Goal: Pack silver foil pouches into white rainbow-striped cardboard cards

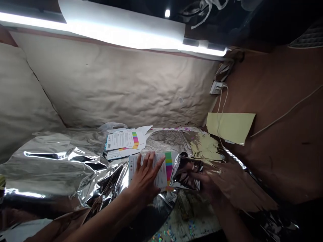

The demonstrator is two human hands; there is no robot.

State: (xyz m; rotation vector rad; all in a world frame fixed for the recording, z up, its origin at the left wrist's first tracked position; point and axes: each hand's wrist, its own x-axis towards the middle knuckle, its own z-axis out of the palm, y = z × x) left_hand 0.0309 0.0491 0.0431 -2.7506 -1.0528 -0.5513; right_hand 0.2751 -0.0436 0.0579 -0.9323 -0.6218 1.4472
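Note:
My left hand [145, 173] lies with fingers spread on a white printed card packet [168, 168] that has green, blue, magenta and orange bands near one end. Bunched silver foil [183, 173] touches the right end of this packet. Fingers of my right hand [207, 183] are closed on the foil; its folds and shadow partly hide them. Just beyond my left hand sits a small pile of similar printed packets [120, 140], one with an open flap. Whether anything is inside the foil I cannot tell.
Shiny silver sheeting [50, 161] covers the work surface. Behind it rises a wrinkled beige wall covering [126, 87], with a lit tube lamp [207, 49] above. To the right are a yellow sheet [230, 126], a wall socket [217, 88] and hanging cables. Colourful specks lie at the front edge.

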